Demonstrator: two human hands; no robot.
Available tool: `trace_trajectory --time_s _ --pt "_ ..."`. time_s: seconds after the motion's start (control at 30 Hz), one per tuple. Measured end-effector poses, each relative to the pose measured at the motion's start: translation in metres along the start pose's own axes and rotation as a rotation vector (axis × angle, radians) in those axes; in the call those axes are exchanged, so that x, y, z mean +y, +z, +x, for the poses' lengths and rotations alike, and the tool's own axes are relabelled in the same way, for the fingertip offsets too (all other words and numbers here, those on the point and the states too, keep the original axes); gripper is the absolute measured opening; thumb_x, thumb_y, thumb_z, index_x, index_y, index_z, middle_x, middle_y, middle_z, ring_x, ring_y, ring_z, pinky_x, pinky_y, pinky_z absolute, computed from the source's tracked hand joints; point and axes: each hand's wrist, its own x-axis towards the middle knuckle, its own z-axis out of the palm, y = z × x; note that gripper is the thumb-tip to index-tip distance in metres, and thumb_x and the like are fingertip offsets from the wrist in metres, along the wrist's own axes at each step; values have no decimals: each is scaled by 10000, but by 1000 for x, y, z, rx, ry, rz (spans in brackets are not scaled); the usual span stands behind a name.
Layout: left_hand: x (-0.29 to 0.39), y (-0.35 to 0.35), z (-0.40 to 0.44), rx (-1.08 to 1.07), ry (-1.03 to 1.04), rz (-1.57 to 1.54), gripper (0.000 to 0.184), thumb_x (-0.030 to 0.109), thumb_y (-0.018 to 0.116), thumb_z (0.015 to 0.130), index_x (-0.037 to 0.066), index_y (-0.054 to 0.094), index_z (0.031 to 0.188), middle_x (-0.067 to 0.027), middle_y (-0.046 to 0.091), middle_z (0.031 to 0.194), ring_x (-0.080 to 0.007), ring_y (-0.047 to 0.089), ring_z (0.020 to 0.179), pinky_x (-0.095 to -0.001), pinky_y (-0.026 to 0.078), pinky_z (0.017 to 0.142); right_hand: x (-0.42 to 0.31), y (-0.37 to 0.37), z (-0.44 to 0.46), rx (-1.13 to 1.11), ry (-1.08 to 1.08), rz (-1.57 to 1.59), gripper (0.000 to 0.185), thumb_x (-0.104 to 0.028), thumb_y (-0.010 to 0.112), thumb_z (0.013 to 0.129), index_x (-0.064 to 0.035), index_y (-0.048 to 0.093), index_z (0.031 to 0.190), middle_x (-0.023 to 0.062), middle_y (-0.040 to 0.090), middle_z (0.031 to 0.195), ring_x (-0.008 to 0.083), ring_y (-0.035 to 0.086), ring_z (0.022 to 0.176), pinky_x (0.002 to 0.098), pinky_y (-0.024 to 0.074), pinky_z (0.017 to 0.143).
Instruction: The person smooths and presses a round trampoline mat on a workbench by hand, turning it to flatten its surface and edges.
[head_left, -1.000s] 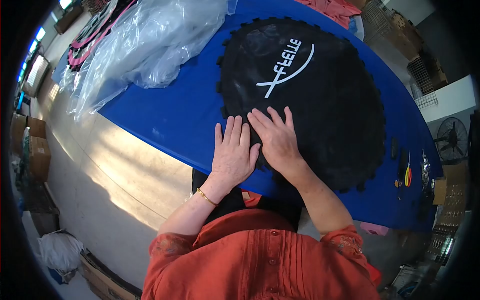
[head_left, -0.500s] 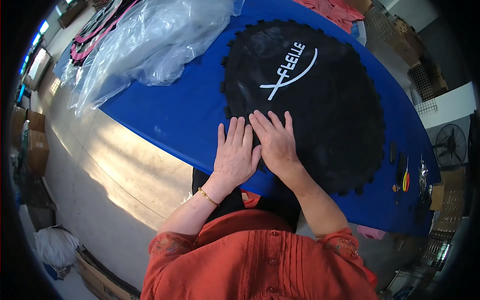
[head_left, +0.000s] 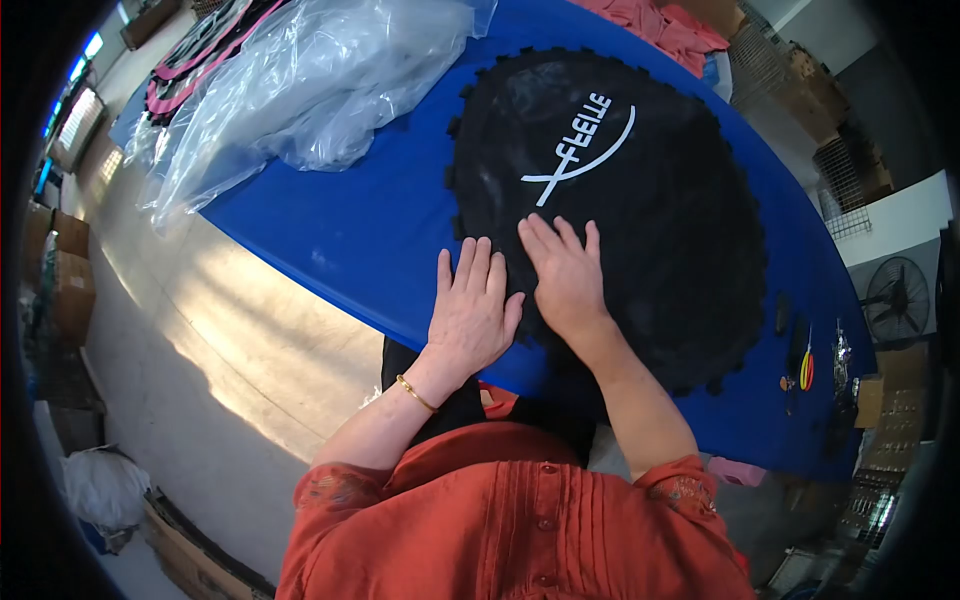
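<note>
A round black fabric mat (head_left: 660, 230) with small tabs along its rim lies flat on the blue-covered table (head_left: 340, 220). White lettering and a curved white logo (head_left: 580, 150) are printed on it. My left hand (head_left: 470, 310) rests flat at the near left edge of the mat, fingers stretched out, partly over the blue cover. My right hand (head_left: 567, 275) lies on the black fabric just below the logo, palm down with the fingers slightly spread. Neither hand grips anything.
Clear plastic sheeting (head_left: 300, 90) covers the table's far left, beside black and pink pieces (head_left: 185, 85). Yellow-red snips (head_left: 807, 368) and small dark items lie at the right. Pink-red cloth (head_left: 660, 30) sits at the far edge. A fan (head_left: 897, 297) stands beyond the table.
My right hand has slid right across the black fabric, away from my left hand, which has stayed in place. The mat appears almost unmoved.
</note>
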Motion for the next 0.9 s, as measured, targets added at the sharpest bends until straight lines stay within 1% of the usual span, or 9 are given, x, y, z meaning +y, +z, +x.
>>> trace_trajectory --time_s 0.1,0.17,0.3,0.4,0.43,0.53,0.63,0.77,0.9 --pt "1 -2 0 -17 -1 6 600 352 630 1013 -70 569 1434 -288 517 1545 -439 430 1499 -635 289 1245 -9 1 -8 28 -49 108 643 6 676 875 -64 601 1510 119 605 1548 400 535 1423 669 252 1243" --pt "2 -4 1 -15 4 0 600 349 631 1012 -73 568 1434 -289 517 1544 -439 430 1498 -635 288 1245 -8 1 -5 56 -59 118 634 6 679 883 -62 601 1509 119 606 1548 395 531 1432 669 246 1246" --pt "2 -4 0 -6 3 -5 598 344 634 1009 -75 570 1431 -288 519 1542 -438 433 1496 -634 286 1246 5 11 13 66 -14 24 643 22 674 888 -76 594 1518 100 602 1556 372 519 1450 661 240 1254" --pt "2 -3 1 11 2 -11 595 343 637 1007 -75 578 1425 -289 518 1543 -438 433 1496 -632 289 1245 19 8 21 -20 82 -70 715 60 660 877 -121 552 1560 61 567 1594 347 488 1484 635 241 1270" --pt "1 -3 1 15 -3 -14 595 343 637 1007 -75 578 1425 -289 518 1543 -438 433 1496 -632 289 1245 27 6 21 -12 99 -59 715 66 644 880 -127 548 1562 58 556 1604 346 488 1485 628 247 1271" --pt "1 -3 -1 18 2 -12 590 343 640 1007 -73 585 1421 -288 520 1542 -436 438 1495 -628 292 1246 53 9 28 -15 219 -122 679 63 602 905 -130 551 1555 54 549 1613 349 487 1491 624 258 1269" --pt "2 -4 1 15 -2 -25 587 343 634 1011 -75 588 1420 -289 521 1542 -436 439 1496 -628 291 1247 64 5 25 -47 303 -137 713 77 598 893 -123 527 1574 56 530 1629 352 475 1505 625 248 1279" --pt "2 -6 1 -14 -9 -8 582 346 624 1020 -75 589 1420 -290 518 1545 -434 436 1500 -628 292 1247 51 8 21 -56 226 -100 730 107 579 899 -124 513 1588 63 512 1643 358 462 1515 638 253 1276" --pt "2 -5 1 -18 -8 -3 584 347 622 1022 -75 585 1424 -290 513 1549 -434 432 1503 -629 288 1248 46 9 37 -43 226 -67 714 116 567 906 -121 524 1579 62 524 1632 347 469 1510 649 256 1268"
